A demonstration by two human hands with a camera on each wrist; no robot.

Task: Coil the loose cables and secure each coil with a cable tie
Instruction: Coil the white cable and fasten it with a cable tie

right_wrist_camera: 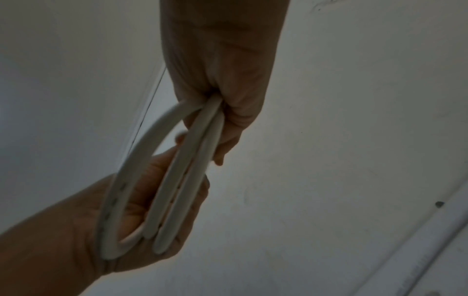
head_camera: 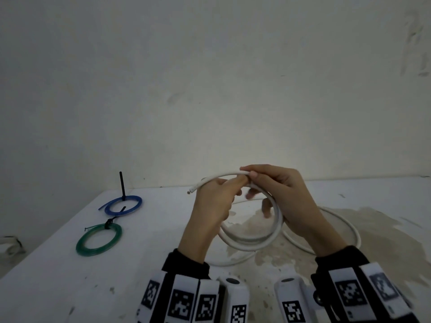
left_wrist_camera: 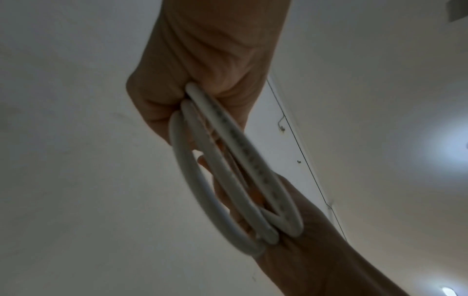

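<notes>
Both hands hold a white cable (head_camera: 268, 238) wound into a few loops above the white table (head_camera: 58, 276). My left hand (head_camera: 221, 194) grips the top left of the coil, and the cable's cut end (head_camera: 190, 190) sticks out past it to the left. My right hand (head_camera: 270, 183) pinches the top strand with thumb and forefinger, its other fingers reaching inside the loops. The left wrist view shows the left hand (left_wrist_camera: 202, 80) closed round three strands (left_wrist_camera: 228, 170). In the right wrist view the right hand (right_wrist_camera: 222, 84) clasps the same loops (right_wrist_camera: 177, 180).
The uncoiled remainder of the white cable (head_camera: 349, 227) trails on the table to the right and below the coil. A blue coil (head_camera: 123, 205) and a green coil (head_camera: 99, 238), each bound with a black cable tie, lie at the left. A pale wall rises behind.
</notes>
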